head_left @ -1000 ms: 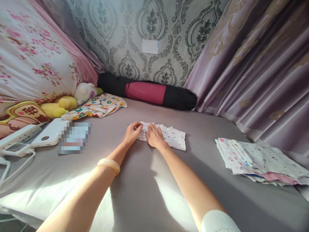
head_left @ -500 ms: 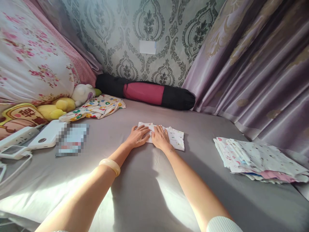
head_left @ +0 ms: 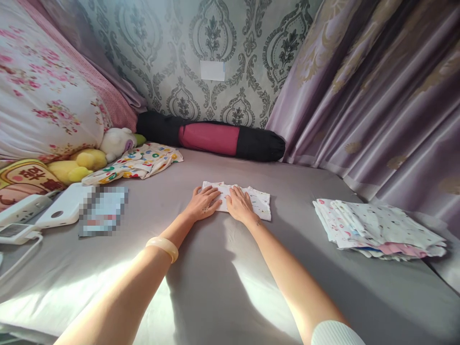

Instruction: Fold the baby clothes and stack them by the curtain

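Observation:
A small white printed garment point(head_left: 261, 203), folded into a flat oblong, lies on the grey bed sheet point(head_left: 204, 282) in front of me. My left hand point(head_left: 203, 203) rests palm down on its left end, fingers stretched out. Just beside it, my right hand point(head_left: 238, 203) lies flat across the middle of the cloth, fingers extended. Both hands press on the cloth without gripping it, and they cover part of its near edge. A pale bangle point(head_left: 162, 248) is on my left wrist.
A stack of folded printed clothes point(head_left: 381, 227) sits at the right. On the left are a spotted garment point(head_left: 151, 160), plush toys point(head_left: 84, 163), a white power bank point(head_left: 68, 206), a power strip point(head_left: 25, 208) and a blurred flat packet point(head_left: 104, 211). A black and red roll point(head_left: 210, 139) lies along the wall.
My view has turned slightly to the right, so everything sits a little further left. Both hands stay flat on the folded garment, with hardly any movement.

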Demonstrator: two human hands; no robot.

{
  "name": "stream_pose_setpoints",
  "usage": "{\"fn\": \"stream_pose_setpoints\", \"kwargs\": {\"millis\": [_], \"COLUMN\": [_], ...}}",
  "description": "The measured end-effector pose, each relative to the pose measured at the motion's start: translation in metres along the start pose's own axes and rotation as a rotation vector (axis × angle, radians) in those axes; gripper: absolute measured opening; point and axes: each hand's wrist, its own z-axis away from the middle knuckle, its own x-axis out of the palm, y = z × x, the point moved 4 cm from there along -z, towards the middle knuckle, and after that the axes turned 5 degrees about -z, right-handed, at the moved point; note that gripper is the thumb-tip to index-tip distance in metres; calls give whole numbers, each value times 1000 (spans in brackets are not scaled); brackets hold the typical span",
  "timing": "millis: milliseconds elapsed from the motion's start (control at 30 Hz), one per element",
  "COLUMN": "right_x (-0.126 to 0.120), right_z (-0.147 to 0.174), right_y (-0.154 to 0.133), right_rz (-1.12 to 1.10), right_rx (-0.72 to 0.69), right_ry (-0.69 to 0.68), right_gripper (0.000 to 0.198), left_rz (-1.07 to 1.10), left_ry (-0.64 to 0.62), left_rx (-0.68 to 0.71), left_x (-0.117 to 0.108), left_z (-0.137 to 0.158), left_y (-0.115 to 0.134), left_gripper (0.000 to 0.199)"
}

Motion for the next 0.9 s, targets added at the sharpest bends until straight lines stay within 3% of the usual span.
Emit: {"fn": "stream_pose_setpoints", "kwargs": {"millis": [300, 900], "right_x": [1, 4], "right_z": [13, 18], "right_y": [22, 29], "right_rz": [20, -1], "right_rx": [75, 119], "right_ry": [53, 132], "right_gripper": [55, 55], "left_rz": [-2, -151], "left_ry": [16, -76], "left_rx": [4, -22], "left_x": [1, 1], "left_z": [0, 0], "left_y": [0, 1], "left_gripper": [42, 48]}}
